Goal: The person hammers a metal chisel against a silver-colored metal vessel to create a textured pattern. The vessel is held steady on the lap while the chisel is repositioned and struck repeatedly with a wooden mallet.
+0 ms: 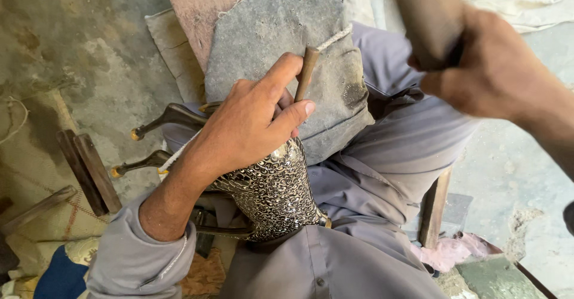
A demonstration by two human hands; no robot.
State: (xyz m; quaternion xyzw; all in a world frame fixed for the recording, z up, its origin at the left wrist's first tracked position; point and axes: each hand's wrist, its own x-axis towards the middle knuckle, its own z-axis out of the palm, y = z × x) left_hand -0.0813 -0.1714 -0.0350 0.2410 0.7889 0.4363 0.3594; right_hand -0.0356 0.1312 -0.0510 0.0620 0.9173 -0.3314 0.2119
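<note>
Right hand [496, 66] fisted on mallet [427, 18], upper right; left hand [251, 126] pinches chisel [307, 72] upright on engraved vessel [275, 191], frame ctr.

The left hand [251, 126] covered the top of the engraved vessel [272, 194], and its base was lost against the shirt [359, 251]. The punch [307, 72] tip sat hidden behind the fingers. The blurred mallet [427, 21] in the right hand [490, 72] ran off the top edge.
</note>
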